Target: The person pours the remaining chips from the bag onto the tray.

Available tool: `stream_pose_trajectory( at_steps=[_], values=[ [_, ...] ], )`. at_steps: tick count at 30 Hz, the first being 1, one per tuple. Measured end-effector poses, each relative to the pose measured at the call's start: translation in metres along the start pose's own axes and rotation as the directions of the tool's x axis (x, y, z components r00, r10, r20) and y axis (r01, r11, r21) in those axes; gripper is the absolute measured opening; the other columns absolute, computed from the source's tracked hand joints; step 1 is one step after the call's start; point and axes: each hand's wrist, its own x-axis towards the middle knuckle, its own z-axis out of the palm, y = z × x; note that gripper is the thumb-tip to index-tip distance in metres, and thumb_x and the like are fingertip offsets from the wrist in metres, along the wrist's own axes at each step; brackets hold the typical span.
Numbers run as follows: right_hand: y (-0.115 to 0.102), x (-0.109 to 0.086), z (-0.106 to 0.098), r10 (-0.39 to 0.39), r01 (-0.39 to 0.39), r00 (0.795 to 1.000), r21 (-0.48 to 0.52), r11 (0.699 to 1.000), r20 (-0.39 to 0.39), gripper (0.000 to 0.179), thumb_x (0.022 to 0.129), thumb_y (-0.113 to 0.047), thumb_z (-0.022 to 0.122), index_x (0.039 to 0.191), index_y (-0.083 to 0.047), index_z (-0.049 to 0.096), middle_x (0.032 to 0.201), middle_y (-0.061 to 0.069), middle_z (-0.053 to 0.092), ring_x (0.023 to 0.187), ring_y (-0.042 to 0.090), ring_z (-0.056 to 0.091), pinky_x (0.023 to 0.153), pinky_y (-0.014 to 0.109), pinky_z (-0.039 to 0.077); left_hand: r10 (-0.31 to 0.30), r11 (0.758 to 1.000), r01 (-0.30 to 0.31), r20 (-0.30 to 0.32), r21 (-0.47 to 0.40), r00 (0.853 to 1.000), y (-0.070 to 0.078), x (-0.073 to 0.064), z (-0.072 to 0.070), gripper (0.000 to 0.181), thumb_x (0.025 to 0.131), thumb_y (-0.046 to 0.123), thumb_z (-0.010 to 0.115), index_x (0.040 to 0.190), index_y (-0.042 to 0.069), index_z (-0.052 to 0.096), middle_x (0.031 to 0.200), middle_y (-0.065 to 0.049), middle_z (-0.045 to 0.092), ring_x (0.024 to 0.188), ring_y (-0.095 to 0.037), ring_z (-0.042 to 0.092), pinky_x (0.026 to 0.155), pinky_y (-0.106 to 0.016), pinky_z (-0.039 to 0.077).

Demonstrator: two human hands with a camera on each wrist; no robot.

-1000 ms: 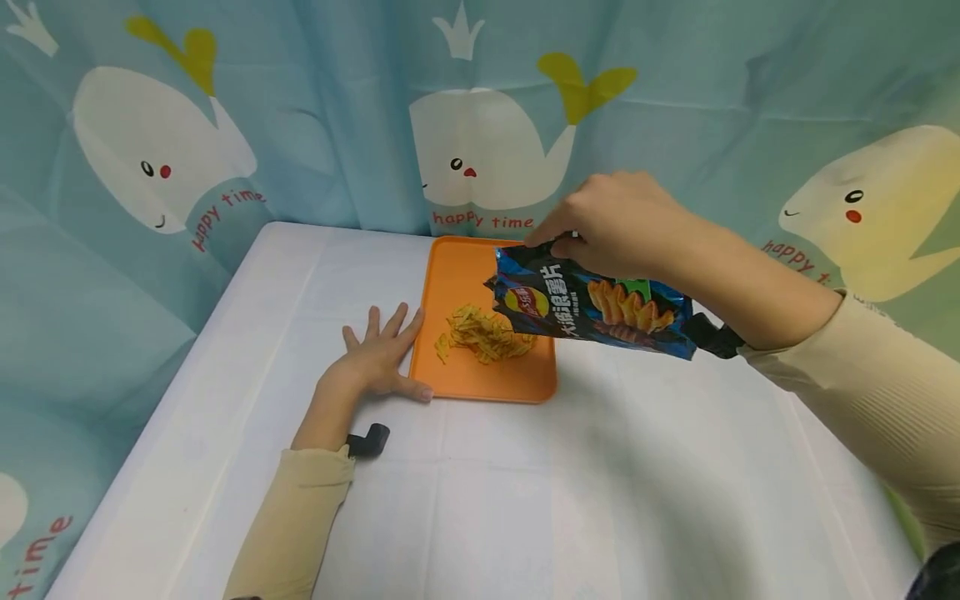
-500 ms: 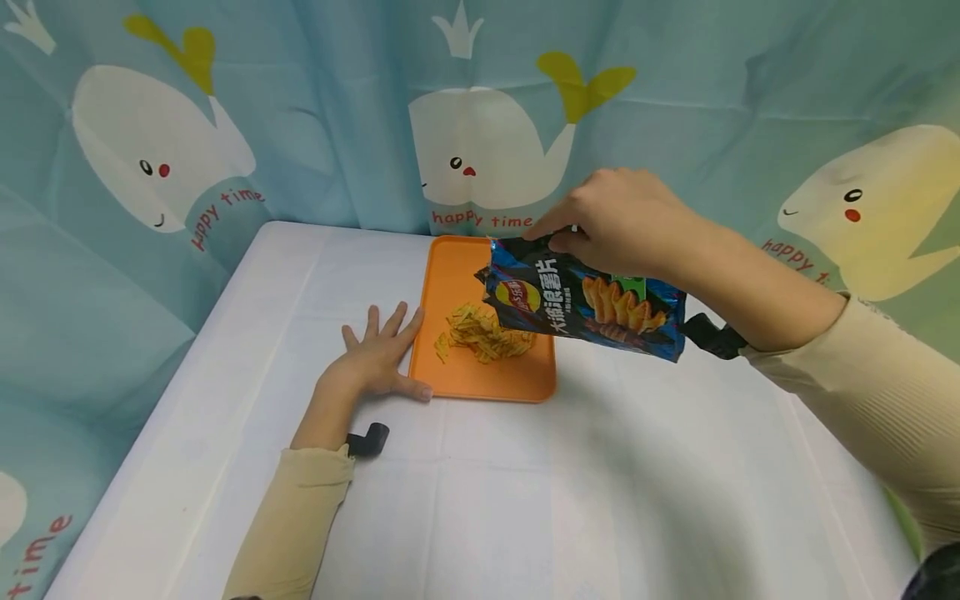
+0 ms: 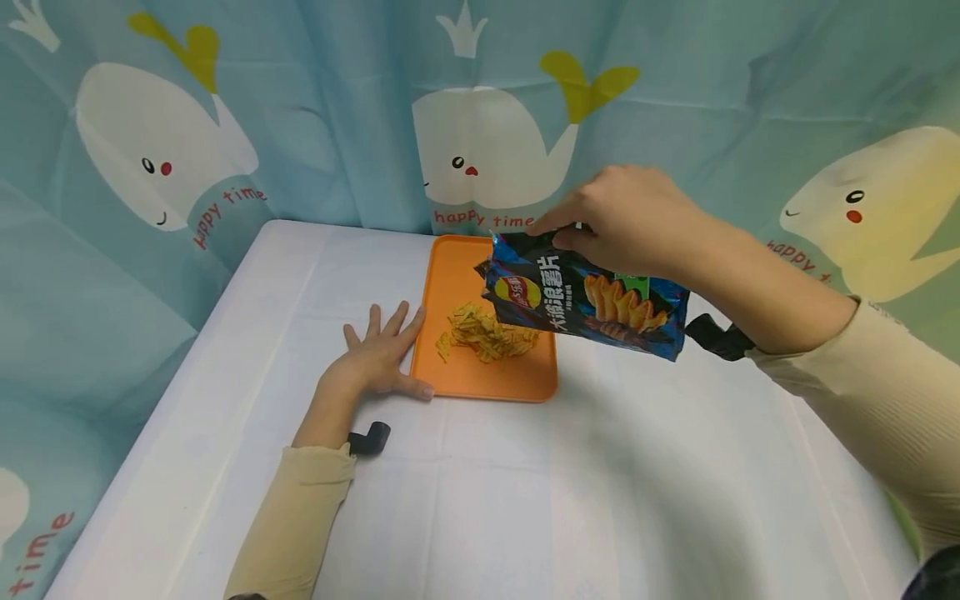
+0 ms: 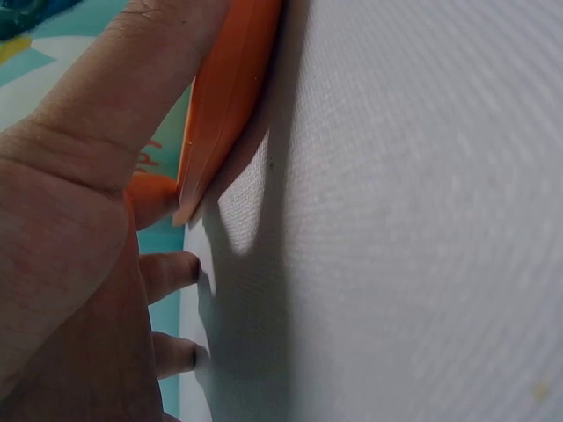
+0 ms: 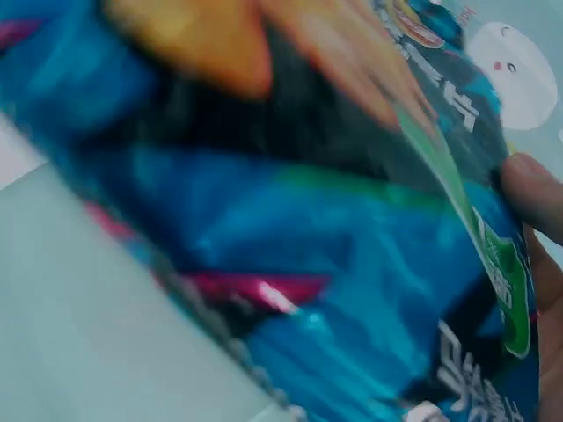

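My right hand (image 3: 626, 221) pinches the upper edge of a dark blue potato chip bag (image 3: 592, 296), holding it sideways above the right part of an orange tray (image 3: 487, 383). The bag's torn end points left, over the tray. In the right wrist view the shiny bag (image 5: 352, 237) fills most of the picture, the thumb (image 5: 532, 193) at its right edge. Yellow chip pieces (image 3: 487, 333) lie heaped on the tray's middle. My left hand (image 3: 375, 358) lies with fingers spread at the tray's left side, thumb by the near-left corner; the left wrist view shows its thumb against the tray's side (image 4: 233, 88).
A white cloth (image 3: 465, 500) covers the table under the tray. Behind and to the left hangs a light blue curtain (image 3: 337, 125) with whale prints, close to the table's far edge. Black wrist mounts (image 3: 371, 439) sit on both forearms.
The bag has shifted slightly left and its lower right end swung a little down. My right hand has risen slightly. The left hand, tray and chip heap look the same.
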Motion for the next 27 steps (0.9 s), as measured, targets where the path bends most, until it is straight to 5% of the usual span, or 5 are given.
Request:
stream_pose_trajectory(
  at_steps=[6,11,27],
  values=[
    [0.0009,-0.0013,0.0056,-0.078,0.078,0.997,-0.006,0.997,-0.013,0.027,0.093,-0.018,0.071,0.118,-0.027,0.076,0.091,0.004,0.077,0.054,0.016,0.05,0.045,0.029,0.034,-0.003,1.0,0.003,0.015,0.009,1.0,0.0007,0.0,0.0001,0.134,0.065,0.068,0.082,0.162,0.02,0.001,0.168,-0.013,-0.01,0.146,-0.052,-0.02,0.103,-0.082,-0.009],
    [0.0006,0.0034,0.0033,-0.054,0.054,0.999,-0.031,0.998,-0.001,0.028,0.094,-0.02,0.07,0.12,-0.029,0.075,0.083,0.004,0.075,0.053,0.018,0.049,0.044,0.03,0.034,-0.006,1.0,0.005,0.011,0.01,1.0,0.0003,0.0012,0.0002,0.134,0.065,0.068,0.081,0.162,0.021,0.001,0.168,-0.013,-0.01,0.146,-0.051,-0.02,0.104,-0.081,-0.01],
    [-0.0049,0.0082,0.009,-0.075,0.075,0.997,-0.036,0.997,0.008,0.028,0.093,-0.019,0.072,0.117,-0.033,0.076,0.098,0.0,0.078,0.06,0.019,0.057,0.044,0.03,0.038,-0.002,1.0,0.001,0.01,0.013,1.0,-0.0005,0.0026,-0.0002,0.135,0.064,0.069,0.081,0.162,0.021,0.001,0.168,-0.013,-0.01,0.146,-0.051,-0.02,0.104,-0.082,-0.01]
  ],
)
